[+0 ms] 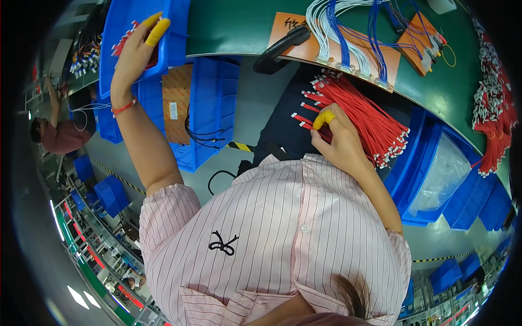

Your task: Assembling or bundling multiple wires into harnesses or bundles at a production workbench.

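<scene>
My left hand (134, 53) reaches over a blue bin (176, 32) at the upper left, its yellow-covered fingertips drawn together. A tiny white spot shows at the tips; what they hold, if anything, I cannot make out. Red wires (126, 39) with white ends lie in that bin, partly behind the hand. On my lap rests a thick bundle of red wires (375, 122) with white connectors at both ends. My right hand (341, 142) lies against the bundle's left side, closed, with its yellow-covered finger curled on a red wire (305, 125) that pokes out leftward.
A green table (234, 27) spans the far side, carrying an orange board (283, 32) with white and blue cables and a black curved handle (280, 50). More red wires (492, 108) hang at the right. Blue bins (204, 108) stand below; a co-worker (68, 133) is far left.
</scene>
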Tool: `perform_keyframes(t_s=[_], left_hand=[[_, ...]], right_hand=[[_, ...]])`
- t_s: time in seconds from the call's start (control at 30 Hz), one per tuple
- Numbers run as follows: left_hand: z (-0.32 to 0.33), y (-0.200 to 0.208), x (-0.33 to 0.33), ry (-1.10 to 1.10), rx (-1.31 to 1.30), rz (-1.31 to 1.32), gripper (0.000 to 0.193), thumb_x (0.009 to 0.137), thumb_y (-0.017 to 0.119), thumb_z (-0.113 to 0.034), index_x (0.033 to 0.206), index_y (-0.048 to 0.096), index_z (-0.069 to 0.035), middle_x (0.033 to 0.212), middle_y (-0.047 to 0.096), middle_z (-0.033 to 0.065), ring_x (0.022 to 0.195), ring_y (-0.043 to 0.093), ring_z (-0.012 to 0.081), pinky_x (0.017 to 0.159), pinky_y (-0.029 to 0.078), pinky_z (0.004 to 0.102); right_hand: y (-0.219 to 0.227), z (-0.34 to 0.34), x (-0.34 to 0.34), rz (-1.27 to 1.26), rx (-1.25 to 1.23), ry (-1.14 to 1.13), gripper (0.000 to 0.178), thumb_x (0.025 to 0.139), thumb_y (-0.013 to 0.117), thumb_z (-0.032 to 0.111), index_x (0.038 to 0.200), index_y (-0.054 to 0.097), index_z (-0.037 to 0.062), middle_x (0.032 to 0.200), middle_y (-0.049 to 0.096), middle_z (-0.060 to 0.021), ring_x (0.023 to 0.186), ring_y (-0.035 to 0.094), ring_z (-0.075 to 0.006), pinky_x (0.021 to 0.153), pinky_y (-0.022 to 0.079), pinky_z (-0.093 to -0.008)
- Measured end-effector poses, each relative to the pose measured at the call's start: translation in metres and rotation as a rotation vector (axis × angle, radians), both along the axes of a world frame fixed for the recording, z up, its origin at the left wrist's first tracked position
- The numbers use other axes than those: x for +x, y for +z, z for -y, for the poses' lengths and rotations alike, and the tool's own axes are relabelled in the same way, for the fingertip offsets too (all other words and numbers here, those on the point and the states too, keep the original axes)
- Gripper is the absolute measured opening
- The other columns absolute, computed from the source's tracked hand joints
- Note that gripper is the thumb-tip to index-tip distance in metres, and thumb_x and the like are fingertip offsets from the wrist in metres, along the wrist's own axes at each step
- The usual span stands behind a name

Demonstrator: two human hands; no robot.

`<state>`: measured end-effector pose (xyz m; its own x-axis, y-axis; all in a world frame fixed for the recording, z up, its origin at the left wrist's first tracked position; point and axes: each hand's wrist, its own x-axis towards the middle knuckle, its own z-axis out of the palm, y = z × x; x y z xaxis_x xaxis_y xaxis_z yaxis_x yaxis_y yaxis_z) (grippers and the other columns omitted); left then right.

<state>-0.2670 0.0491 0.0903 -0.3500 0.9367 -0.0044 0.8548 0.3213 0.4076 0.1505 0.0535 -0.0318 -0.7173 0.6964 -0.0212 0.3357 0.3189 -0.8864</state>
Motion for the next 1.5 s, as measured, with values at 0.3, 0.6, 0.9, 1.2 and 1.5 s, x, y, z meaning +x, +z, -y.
perform_keyframes(t_s=[0.3,0.6,0.9,1.2,1.5], left_hand=[[0.035,-0.022,0.146,-0.036,0.665,0.545,0.017,0.091,0.061,-0.009,0.104,0.067,0.001,0.092,0.066,0.008,0.075,0.061,0.0129,0.066,0.047,0.0212],[0.033,-0.081,0.247,-0.108,0.115,1.462,0.028,0.099,0.048,-0.016,0.117,0.059,0.003,0.094,0.056,0.0037,0.064,0.05,0.0068,0.056,0.04,0.0193],[0.017,-0.085,0.246,0.136,0.241,1.788,0.031,0.101,0.044,-0.022,0.104,0.06,0.005,0.064,0.044,-0.0029,0.051,0.031,0.0019,0.045,0.023,0.0175],[0.004,-0.086,0.248,0.06,0.14,1.594,0.027,0.099,0.046,-0.02,0.096,0.06,0.003,0.062,0.039,-0.0058,0.052,0.028,0.0002,0.045,0.02,0.0178],[0.004,-0.086,0.253,0.094,0.203,1.588,0.026,0.099,0.047,-0.02,0.095,0.062,0.002,0.061,0.045,-0.003,0.052,0.034,0.0013,0.045,0.023,0.0173]], right_hand=[[0.024,-0.01,0.012,-0.395,-0.818,-0.209,0.01,0.091,0.053,-0.001,0.099,0.047,0.0034,0.084,0.053,-0.0009,0.077,0.051,-0.0064,0.07,0.041,-0.0207],[0.038,-0.002,-0.007,-0.221,-0.213,-0.322,0.03,0.084,0.067,0.005,0.105,0.048,-0.0009,0.074,0.059,-0.0092,0.061,0.056,-0.0135,0.054,0.043,-0.0276],[0.066,-0.033,0.069,-0.087,-0.59,-0.324,0.021,0.092,0.058,0.008,0.111,0.064,0.0005,0.078,0.064,-0.0036,0.064,0.052,-0.0071,0.058,0.038,-0.0193],[0.044,-0.036,0.066,-0.61,-0.956,-0.418,0.024,0.09,0.059,0.005,0.111,0.062,-0.0066,0.073,0.06,-0.0066,0.043,0.029,-0.0006,0.042,0.019,-0.0178],[0.039,-0.034,0.028,-0.41,-0.839,-0.573,0.023,0.093,0.061,0.016,0.105,0.068,-0.0028,0.064,0.049,0.0058,0.048,0.027,0.0007,0.043,0.016,-0.0194]])
